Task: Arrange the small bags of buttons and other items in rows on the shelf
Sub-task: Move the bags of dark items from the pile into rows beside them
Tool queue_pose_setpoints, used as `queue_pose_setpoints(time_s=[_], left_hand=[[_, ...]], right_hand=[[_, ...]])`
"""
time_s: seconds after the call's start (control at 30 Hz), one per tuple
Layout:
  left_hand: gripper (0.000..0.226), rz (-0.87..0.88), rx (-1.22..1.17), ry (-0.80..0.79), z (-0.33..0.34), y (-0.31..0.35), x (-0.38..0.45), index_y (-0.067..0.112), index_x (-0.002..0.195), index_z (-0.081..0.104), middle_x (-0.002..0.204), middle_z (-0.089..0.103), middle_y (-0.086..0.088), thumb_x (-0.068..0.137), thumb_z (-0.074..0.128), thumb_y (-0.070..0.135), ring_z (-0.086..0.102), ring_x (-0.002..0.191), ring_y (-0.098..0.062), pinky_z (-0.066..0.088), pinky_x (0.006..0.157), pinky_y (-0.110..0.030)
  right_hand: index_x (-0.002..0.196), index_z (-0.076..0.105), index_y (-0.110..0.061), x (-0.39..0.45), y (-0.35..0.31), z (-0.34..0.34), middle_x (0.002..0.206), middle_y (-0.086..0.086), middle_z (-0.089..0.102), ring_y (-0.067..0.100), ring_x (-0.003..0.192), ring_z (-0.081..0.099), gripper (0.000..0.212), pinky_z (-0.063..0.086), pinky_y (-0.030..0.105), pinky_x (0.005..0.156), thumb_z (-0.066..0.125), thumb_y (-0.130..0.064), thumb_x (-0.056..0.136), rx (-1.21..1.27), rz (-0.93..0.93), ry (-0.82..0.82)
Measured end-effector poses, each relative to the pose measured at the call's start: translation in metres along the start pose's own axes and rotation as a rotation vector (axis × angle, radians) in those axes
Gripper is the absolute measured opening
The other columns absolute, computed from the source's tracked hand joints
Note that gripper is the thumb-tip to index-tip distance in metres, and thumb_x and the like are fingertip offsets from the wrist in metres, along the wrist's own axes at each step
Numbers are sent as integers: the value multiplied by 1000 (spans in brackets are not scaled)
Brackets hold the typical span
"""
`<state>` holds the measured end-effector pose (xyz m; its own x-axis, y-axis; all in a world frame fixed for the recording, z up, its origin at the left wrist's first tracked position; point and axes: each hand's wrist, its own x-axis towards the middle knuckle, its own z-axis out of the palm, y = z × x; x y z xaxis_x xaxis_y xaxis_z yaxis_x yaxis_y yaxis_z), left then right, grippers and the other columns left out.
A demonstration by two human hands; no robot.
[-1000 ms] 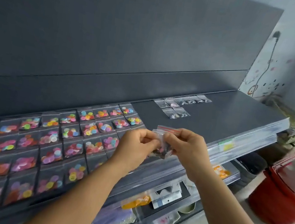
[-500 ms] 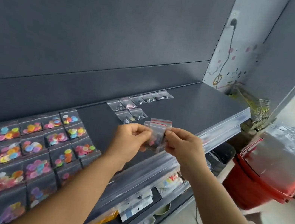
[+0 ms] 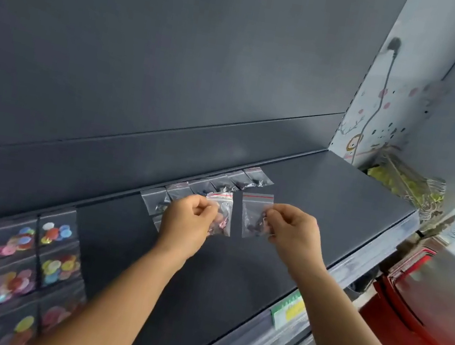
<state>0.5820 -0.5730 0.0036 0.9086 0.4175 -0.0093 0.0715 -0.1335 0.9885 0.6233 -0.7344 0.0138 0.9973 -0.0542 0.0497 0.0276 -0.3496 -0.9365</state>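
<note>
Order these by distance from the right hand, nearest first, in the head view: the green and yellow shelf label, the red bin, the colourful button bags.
From the right hand:
1. Green and yellow shelf label, below it on the shelf's front edge.
2. Red bin, on the right.
3. Colourful button bags, far left on the shelf.

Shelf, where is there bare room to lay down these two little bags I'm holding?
The shelf is bare right of the clear bags along its back, out to its right end. Another bare strip runs between the button bags and the left hand. The left part is crowded with button bags.
</note>
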Motion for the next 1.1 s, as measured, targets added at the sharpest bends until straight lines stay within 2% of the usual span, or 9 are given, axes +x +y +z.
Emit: queue_pose_setpoints(time_s=[0.17, 0.3, 0.43, 0.53, 0.57, 0.63, 0.73, 0.9, 1.1], left_hand=[[8, 16, 153, 61, 10, -8, 25, 14, 84, 64, 70, 71, 2, 87, 57, 10, 55, 48, -1, 46, 56, -24], [10, -5, 309, 103, 27, -10, 37, 16, 95, 62, 79, 70, 6, 86, 59, 13, 63, 67, -15, 47, 60, -25], [23, -35, 445, 143, 49, -9, 43, 17, 110, 59, 92, 71, -2, 87, 55, 13, 64, 85, -24, 52, 76, -36], [31, -15, 647, 206, 56, -7, 45, 17, 121, 54, 96, 70, -5, 90, 50, 13, 63, 87, -25, 50, 72, -33], [34, -4, 740, 225, 57, -6, 44, 16, 126, 50, 101, 68, -7, 91, 49, 14, 62, 91, -26, 48, 73, -34], [40, 42, 913, 262, 57, -6, 40, 13, 130, 45, 116, 62, -6, 92, 52, 18, 54, 106, -26, 44, 83, -36], [38, 190, 1055, 264, 58, -8, 32, 12, 128, 52, 127, 53, -3, 91, 56, 21, 43, 115, -24, 36, 97, -33], [34, 247, 1100, 36, 64, -21, 28, 14, 128, 56, 132, 54, 2, 95, 49, 17, 43, 120, -18, 36, 101, -30], [35, 197, 1165, 66, 69, -28, 24, 13, 127, 55, 126, 57, 0, 95, 49, 25, 46, 116, -20, 38, 98, -32]], right_hand=[[71, 70, -25, 40, 12, 3, 56, -10, 63, 9, 52, 52, 20, 46, 26, 59, 59, -18, 85, -115, -19, -28], [72, 69, -18, 63, 20, 9, 48, -12, 59, 1, 44, 48, 17, 42, 21, 52, 58, -19, 85, -224, -72, -111], [71, 68, -14, 87, 24, 13, 52, -8, 59, 4, 48, 49, 19, 39, 15, 48, 55, -14, 85, -296, -119, -202], [66, 63, -11, 101, 26, 14, 53, -6, 57, 10, 51, 48, 21, 36, 13, 47, 54, -12, 84, -329, -147, -277], [67, 63, -13, 104, 26, 15, 56, -5, 57, 14, 55, 50, 20, 39, 17, 51, 53, -12, 85, -357, -164, -315], [89, 66, -17, 107, 27, 16, 77, 0, 62, 21, 75, 57, 14, 43, 27, 65, 53, -14, 87, -468, -228, -385], [118, 61, -18, 109, 32, 14, 112, 7, 56, 29, 103, 54, 30, 45, 31, 82, 56, -15, 89, -546, -395, -419], [103, 69, -20, 108, 40, 10, 114, 0, 58, 26, 106, 51, 25, 41, 30, 89, 52, -10, 88, -597, -604, -601], [102, 69, -23, 108, 44, 14, 111, -1, 60, 25, 105, 50, 23, 39, 28, 89, 55, -14, 87, -588, -623, -625]])
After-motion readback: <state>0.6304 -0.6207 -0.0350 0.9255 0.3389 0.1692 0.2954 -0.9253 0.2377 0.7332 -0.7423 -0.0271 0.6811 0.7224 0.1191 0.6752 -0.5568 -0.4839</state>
